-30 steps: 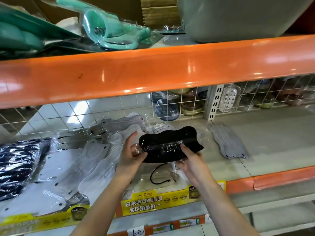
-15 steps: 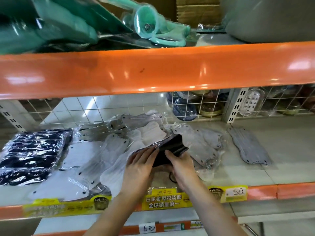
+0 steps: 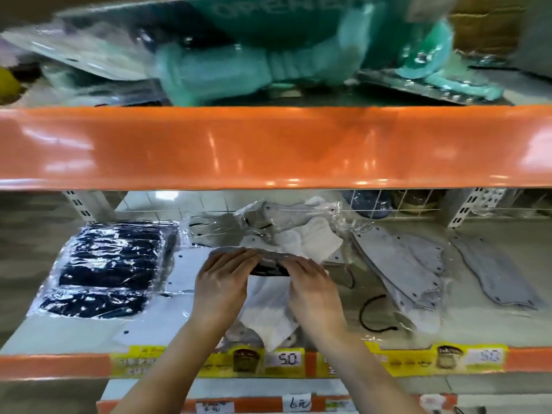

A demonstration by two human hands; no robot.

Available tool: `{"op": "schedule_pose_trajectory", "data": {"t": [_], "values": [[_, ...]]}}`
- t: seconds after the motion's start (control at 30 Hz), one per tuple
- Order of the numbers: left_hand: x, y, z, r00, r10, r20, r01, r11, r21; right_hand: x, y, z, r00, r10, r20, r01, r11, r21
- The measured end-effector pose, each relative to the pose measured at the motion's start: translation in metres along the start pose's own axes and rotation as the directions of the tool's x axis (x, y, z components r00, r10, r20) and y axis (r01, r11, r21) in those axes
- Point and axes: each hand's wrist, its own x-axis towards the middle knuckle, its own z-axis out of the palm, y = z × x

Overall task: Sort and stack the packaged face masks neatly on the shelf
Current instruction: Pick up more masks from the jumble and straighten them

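Sorting step: left hand (image 3: 221, 283) and right hand (image 3: 310, 289) both grip one black packaged mask (image 3: 268, 268) by its ends, held flat over the loose white masks (image 3: 268, 318) near the shelf (image 3: 493, 243) front edge. Next, likely: carry it left onto the black stack (image 3: 113, 264) at the left end, edges squared

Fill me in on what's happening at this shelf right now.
A person is sorting packaged face masks on the orange-edged store shelf. Both hands, the left hand and the right hand, have a grip on one black mask in clear plastic wrap, held over a loose heap of white wrapped masks. A stack of dark navy wrapped masks sits to the left, and grey wrapped masks lie scattered to the right, unsorted.
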Motion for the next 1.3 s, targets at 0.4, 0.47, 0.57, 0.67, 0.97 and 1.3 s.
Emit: {"op": "schedule_pose_trajectory", "data": {"t": [0.4, 0.47, 0.57, 0.67, 0.97, 1.3], "values": [[-0.045, -0.117, -0.042, 0.998, -0.07, 0.006, 0.068, 0.986, 0.15, 0.03, -0.101, 0.072, 0.958, 0.013, 0.285, -0.023, 0.999, 0.03], [-0.055, -0.137, -0.051, 0.993, -0.107, 0.043, 0.098, 0.981, 0.17, 0.035, -0.119, 0.08, 0.95, -0.019, 0.312, -0.001, 0.998, 0.064], [-0.072, -0.163, -0.066, 0.975, -0.183, 0.123, 0.158, 0.97, 0.183, 0.043, -0.145, 0.098, 0.96, -0.099, 0.263, 0.072, 0.991, 0.112], [-0.087, -0.183, -0.079, 0.956, -0.251, 0.154, 0.219, 0.956, 0.196, 0.045, -0.168, 0.118, 0.96, -0.142, 0.243, 0.115, 0.986, 0.122], [-0.113, -0.215, -0.099, 0.915, -0.371, 0.157, 0.33, 0.914, 0.235, 0.041, -0.213, 0.147, 0.948, -0.2, 0.247, 0.159, 0.971, 0.178], [-0.132, -0.22, -0.097, 0.748, -0.59, 0.304, 0.513, 0.805, 0.298, 0.041, -0.223, 0.164, 0.858, -0.253, 0.446, 0.207, 0.967, 0.15]]}}
